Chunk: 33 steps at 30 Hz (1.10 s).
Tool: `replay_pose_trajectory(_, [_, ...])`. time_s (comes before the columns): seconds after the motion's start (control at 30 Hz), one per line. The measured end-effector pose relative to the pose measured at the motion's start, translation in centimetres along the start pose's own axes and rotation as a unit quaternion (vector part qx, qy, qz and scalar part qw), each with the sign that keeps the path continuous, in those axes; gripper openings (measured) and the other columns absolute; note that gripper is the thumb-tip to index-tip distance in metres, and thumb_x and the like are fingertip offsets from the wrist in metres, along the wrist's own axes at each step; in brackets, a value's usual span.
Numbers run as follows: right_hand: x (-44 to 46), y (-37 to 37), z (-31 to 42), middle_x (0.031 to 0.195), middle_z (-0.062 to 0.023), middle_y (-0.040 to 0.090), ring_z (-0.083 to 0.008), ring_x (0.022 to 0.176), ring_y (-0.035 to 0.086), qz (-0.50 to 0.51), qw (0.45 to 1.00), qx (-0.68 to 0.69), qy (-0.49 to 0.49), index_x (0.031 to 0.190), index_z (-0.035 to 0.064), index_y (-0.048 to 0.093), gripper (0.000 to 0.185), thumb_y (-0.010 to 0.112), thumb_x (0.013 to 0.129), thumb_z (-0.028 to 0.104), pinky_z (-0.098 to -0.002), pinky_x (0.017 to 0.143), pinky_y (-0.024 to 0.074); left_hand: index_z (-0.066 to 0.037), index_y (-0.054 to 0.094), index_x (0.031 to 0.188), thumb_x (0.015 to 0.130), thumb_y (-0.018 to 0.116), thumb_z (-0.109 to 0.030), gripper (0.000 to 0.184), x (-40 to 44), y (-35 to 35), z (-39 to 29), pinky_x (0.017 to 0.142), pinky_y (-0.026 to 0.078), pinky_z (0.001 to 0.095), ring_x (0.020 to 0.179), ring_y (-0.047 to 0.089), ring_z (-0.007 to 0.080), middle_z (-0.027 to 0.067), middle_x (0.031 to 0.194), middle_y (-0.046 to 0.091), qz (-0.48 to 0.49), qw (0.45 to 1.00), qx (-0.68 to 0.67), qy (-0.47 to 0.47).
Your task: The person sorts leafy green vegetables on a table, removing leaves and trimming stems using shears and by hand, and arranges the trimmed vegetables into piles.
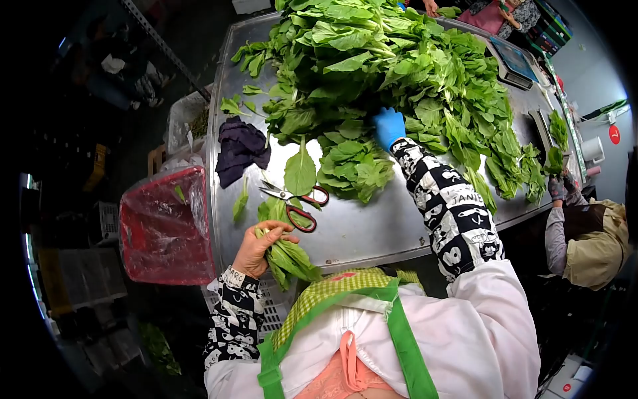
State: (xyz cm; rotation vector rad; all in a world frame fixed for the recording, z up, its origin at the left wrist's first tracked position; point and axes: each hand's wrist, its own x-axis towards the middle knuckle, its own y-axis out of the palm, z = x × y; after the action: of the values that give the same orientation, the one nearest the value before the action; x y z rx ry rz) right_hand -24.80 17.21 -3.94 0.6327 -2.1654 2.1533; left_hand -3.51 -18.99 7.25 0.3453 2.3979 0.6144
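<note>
A large heap of leafy greens (372, 60) covers the far part of the metal table (352, 229). My left hand (256, 249), bare, is closed around a small bunch of greens (289, 259) at the table's near edge. Scissors (302, 209) with dark red and black handles lie just beyond it, close to a single broad leaf (300, 171). In a blue glove, my right hand (389, 126) reaches into the near side of the heap; its fingertips are hidden among leaves. A smaller pile of greens (355, 169) rests below that hand.
A dark cloth (240, 149) lies at the table's left side. Beyond that edge stands a red lined bin (166, 229). A scale (512, 63) is at the far right. Co-workers stand at the right (591, 239) and far edge (488, 14).
</note>
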Motion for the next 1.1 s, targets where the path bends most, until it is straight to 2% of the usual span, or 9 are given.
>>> replay_pose_trajectory(0.27, [-2.3,-7.7,3.0,0.068,-0.0073,0.059,-0.027,0.064,0.058,-0.048,0.988,0.144,-0.037,0.074,0.0116,0.058,0.014,0.067,0.075,0.023,-0.0404,0.062,0.0377,0.003,0.059,0.091,0.084,0.066,-0.012,0.018,0.3,-2.2,1.9,0.062,0.053,0.0278,0.069,0.062,0.0167,0.0112,0.082,0.063,-0.072,0.996,-0.022,0.049])
replay_pose_trajectory(0.43, [-4.5,-13.4,12.4,0.07,-0.0136,0.062,-0.029,0.06,0.061,-0.073,0.893,0.444,0.028,0.078,0.0018,0.06,0.014,0.068,0.079,0.014,-0.034,0.054,0.0479,0.002,0.057,0.097,0.085,0.064,-0.011,0.019,2.2,1.4,0.8,0.059,0.052,0.0267,0.065,0.06,0.0144,0.0083,0.077,0.061,-0.089,0.991,-0.025,0.096])
replay_pose_trajectory(0.53, [-5.9,-14.6,17.5,0.075,-0.0087,0.063,-0.0158,0.066,0.059,-0.028,0.835,0.548,0.036,0.086,-0.001,0.061,0.014,0.065,0.083,0.012,-0.0281,0.061,0.0481,0.001,0.058,0.099,0.085,0.064,-0.01,0.019,2.4,2.6,0.2,0.056,0.052,0.0279,0.063,0.06,0.015,0.0068,0.073,0.061,-0.037,0.991,-0.082,0.098])
replay_pose_trajectory(0.57, [-6.0,-15.1,19.0,0.071,-0.0137,0.063,-0.0232,0.059,0.061,-0.049,0.827,0.559,0.029,0.08,-0.0001,0.061,0.013,0.065,0.081,0.012,-0.0309,0.055,0.0477,-0.001,0.058,0.099,0.084,0.065,-0.011,0.018,3.1,2.4,0.8,0.053,0.052,0.0299,0.061,0.06,0.0161,0.0062,0.073,0.061,-0.064,0.987,-0.111,0.099])
replay_pose_trajectory(0.73, [-7.0,-14.0,22.9,0.073,-0.0094,0.061,-0.0147,0.063,0.057,0.033,0.788,0.614,0.041,0.087,-0.0007,0.059,0.016,0.062,0.086,0.014,-0.0284,0.059,0.0463,-0.003,0.058,0.101,0.081,0.07,-0.013,0.026,2.8,1.4,1.8,0.056,0.052,0.0297,0.063,0.058,0.0155,0.0052,0.085,0.061,-0.08,0.957,-0.258,0.109])
replay_pose_trajectory(0.8, [-6.9,-13.9,23.6,0.074,-0.0084,0.061,-0.0118,0.066,0.055,0.125,0.737,0.655,0.111,0.087,-0.001,0.059,0.017,0.061,0.087,0.016,-0.0271,0.062,0.0458,-0.004,0.057,0.103,0.082,0.069,-0.012,0.025,3.0,0.0,2.8,0.058,0.052,0.0288,0.066,0.058,0.0146,0.0039,0.085,0.061,-0.133,0.941,-0.287,0.125])
replay_pose_trajectory(0.93, [-4.9,-13.6,24.3,0.079,-0.007,0.064,-0.0117,0.072,0.056,0.068,0.638,0.752,0.149,0.088,-0.0035,0.057,0.02,0.056,0.09,0.016,-0.0256,0.068,0.0458,-0.008,0.058,0.099,0.082,0.069,-0.013,0.021,1.8,-2.2,4.0,0.058,0.05,0.0255,0.07,0.057,0.013,0.0025,0.088,0.06,-0.189,0.902,-0.353,0.161])
replay_pose_trajectory(1.07, [-3.1,-10.6,24.4,0.084,-0.0124,0.064,-0.0204,0.077,0.061,0.186,0.745,0.636,0.069,0.096,-0.002,0.059,0.022,0.06,0.086,0.017,-0.0303,0.073,0.0473,-0.01,0.058,0.092,0.082,0.07,-0.02,0.019,0.1,-3.4,4.1,0.057,0.049,0.0293,0.062,0.054,0.0152,0.0023,0.079,0.058,-0.212,0.9,-0.359,0.127])
replay_pose_trajectory(1.1, [-3.6,-10.1,25.0,0.092,-0.0177,0.062,-0.0307,0.083,0.06,0.058,0.882,0.465,-0.056,0.105,0.0001,0.058,0.029,0.062,0.083,0.019,-0.0369,0.075,0.0478,-0.01,0.057,0.092,0.082,0.07,-0.021,0.02,-0.3,-3.1,3.9,0.056,0.049,0.0289,0.063,0.054,0.0157,0.0022,0.08,0.057,-0.227,0.9,-0.335,0.164])
